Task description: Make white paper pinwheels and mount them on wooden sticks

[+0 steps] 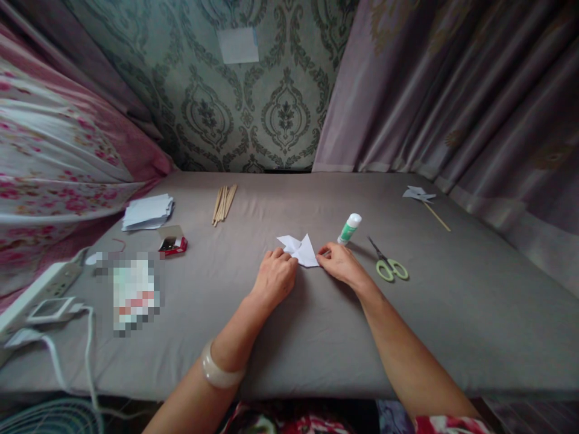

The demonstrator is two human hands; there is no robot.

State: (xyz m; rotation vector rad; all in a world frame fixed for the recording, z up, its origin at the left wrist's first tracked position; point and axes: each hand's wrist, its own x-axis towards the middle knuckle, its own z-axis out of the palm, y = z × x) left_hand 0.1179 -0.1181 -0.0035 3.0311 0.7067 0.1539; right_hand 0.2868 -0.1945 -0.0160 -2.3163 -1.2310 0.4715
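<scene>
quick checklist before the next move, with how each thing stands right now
1. Both hands at the folded paper, left and right: ok
2. Paper's folds fastened at the middle: cannot tell
3. Glue stick standing, near the right hand: ok
4. Scissors lying clear of the right arm: ok
5. Red box closed: not ok, its lid is up

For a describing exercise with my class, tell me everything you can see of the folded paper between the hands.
The folded paper is plain white, creased into flat facets, with one sharp point towards the wallpapered wall and another towards the left. It looks thin and crisp. It sits over the grey cloth, nearer than the glue stick. The left hand covers part of its near left side; the right hand's fingertips meet its right corner.
</scene>
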